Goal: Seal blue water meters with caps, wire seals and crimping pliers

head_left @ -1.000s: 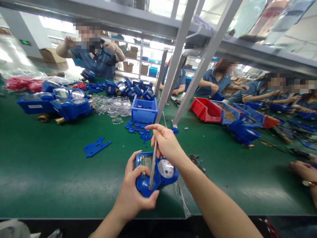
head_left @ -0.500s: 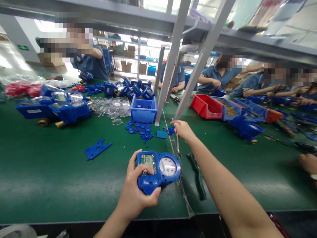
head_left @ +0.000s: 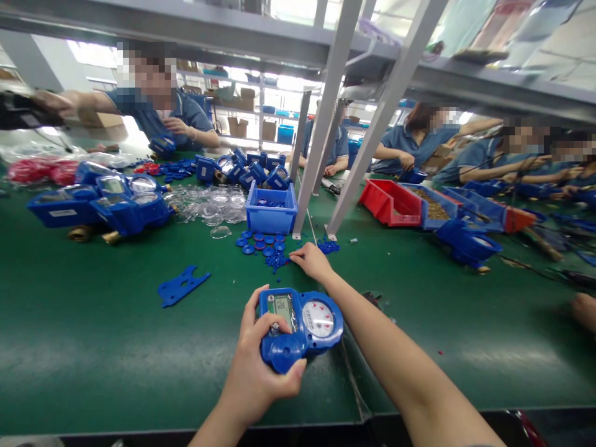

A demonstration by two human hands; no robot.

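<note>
My left hand (head_left: 261,354) is wrapped round a blue water meter (head_left: 286,355) with a small grey display and a round white dial facing up. Its thumb is on the near edge, and a finger reaches across beside the display. Farther forward, my right hand (head_left: 313,263) has its fingertips pinched at the right edge of a pile of tiny blue parts (head_left: 275,261). Whatever is between those fingertips is too small or hidden to make out. Just behind the pile lie several round blue caps (head_left: 248,249). A second scatter of tiny blue parts (head_left: 329,247) lies behind my right hand.
A blue bin (head_left: 270,217) stands by the metal posts (head_left: 342,211). Left are stacked meters (head_left: 123,202), clear discs (head_left: 216,208) and a flat blue plate (head_left: 183,286). Right are a red bin (head_left: 391,205) and another meter (head_left: 468,245). Co-workers (head_left: 161,115) sit across the bench.
My right hand has moved left and nearer, from beside the post to the pile of tiny parts. The blue card there no longer shows. My left hand still holds the meter.
</note>
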